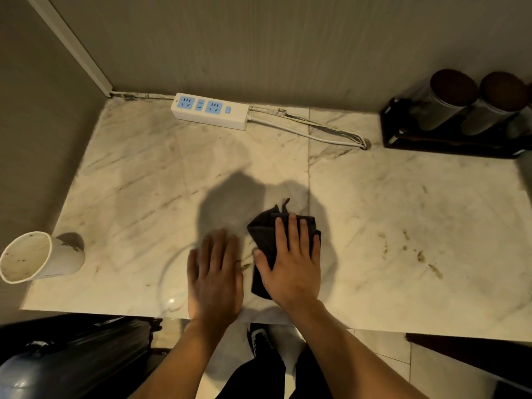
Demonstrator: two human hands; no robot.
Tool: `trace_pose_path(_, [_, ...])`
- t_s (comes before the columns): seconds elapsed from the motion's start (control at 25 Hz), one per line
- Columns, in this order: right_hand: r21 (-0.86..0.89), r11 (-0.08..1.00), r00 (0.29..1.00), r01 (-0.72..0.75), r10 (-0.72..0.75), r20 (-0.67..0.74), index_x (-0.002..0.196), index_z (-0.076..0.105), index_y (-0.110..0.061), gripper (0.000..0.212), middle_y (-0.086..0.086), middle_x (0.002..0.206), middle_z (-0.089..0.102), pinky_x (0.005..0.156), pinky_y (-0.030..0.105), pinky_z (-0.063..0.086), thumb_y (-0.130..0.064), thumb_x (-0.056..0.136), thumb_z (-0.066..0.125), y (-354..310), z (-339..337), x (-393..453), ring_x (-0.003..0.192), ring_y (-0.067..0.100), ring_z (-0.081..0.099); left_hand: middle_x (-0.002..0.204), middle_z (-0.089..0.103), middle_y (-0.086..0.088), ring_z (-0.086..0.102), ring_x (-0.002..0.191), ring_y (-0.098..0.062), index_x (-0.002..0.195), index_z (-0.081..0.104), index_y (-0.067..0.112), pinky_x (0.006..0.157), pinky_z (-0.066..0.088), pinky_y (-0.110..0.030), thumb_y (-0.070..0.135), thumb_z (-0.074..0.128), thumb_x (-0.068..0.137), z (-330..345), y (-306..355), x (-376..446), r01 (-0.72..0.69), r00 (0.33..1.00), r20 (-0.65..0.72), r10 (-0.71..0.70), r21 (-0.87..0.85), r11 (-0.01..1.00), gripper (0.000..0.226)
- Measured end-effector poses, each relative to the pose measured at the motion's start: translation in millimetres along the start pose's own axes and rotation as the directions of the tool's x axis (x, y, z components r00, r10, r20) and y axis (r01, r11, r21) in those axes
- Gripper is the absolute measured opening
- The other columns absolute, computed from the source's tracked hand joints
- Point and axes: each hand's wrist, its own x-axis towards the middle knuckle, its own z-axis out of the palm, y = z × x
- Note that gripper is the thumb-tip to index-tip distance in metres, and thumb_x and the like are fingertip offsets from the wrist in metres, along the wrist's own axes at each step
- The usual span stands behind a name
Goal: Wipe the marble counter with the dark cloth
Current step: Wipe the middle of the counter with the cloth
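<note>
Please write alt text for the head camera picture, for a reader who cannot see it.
A right hand presses a folded dark cloth flat on a pale veined marble counter, with the left hand flat beside it. Brown stains lie to the right; a tipped white paper cup lies far left.

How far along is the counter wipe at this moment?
Mid-job at best. In hand: the right hand presses the dark cloth flat near the front edge; the left hand rests open beside it. Left: brown stains on the right of the marble counter. Nothing looks clearly finished.
</note>
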Motion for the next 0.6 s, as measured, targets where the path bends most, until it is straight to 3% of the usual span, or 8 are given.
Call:
trace_pose_path(0.28, [-0.038, 0.999, 0.999, 0.033, -0.033, 0.017, 0.150, 0.026, -0.020, 0.070, 0.008, 0.158, 0.023, 0.115, 0.048, 0.008, -0.056, 0.090, 0.036, 31, -3, -31, 0.145, 0.028, 0.017, 0.146, 0.043, -0.018, 0.034, 0.137, -0.036, 0.137, 0.045, 0.007, 0.109, 0.029, -0.056, 0.032, 0.032, 0.093, 1, 13, 3, 0.047, 0.999, -0.021, -0.048, -0.028, 0.998, 0.052])
trace_pose_path(0.6, [-0.040, 0.962, 0.961, 0.270, -0.267, 0.070, 0.149, 0.029, -0.022, 0.063, 0.004, 0.158, 0.021, 0.115, 0.049, 0.016, -0.049, 0.093, 0.039, 94, -17, -46, 0.147, 0.023, 0.013, 0.144, 0.045, -0.018, 0.035, 0.137, -0.033, 0.137, 0.044, 0.001, 0.113, 0.023, -0.048, 0.029, 0.034, 0.092, 9, 58, -16, 0.048, 0.998, -0.027, -0.051, -0.079, 0.996, 0.054])
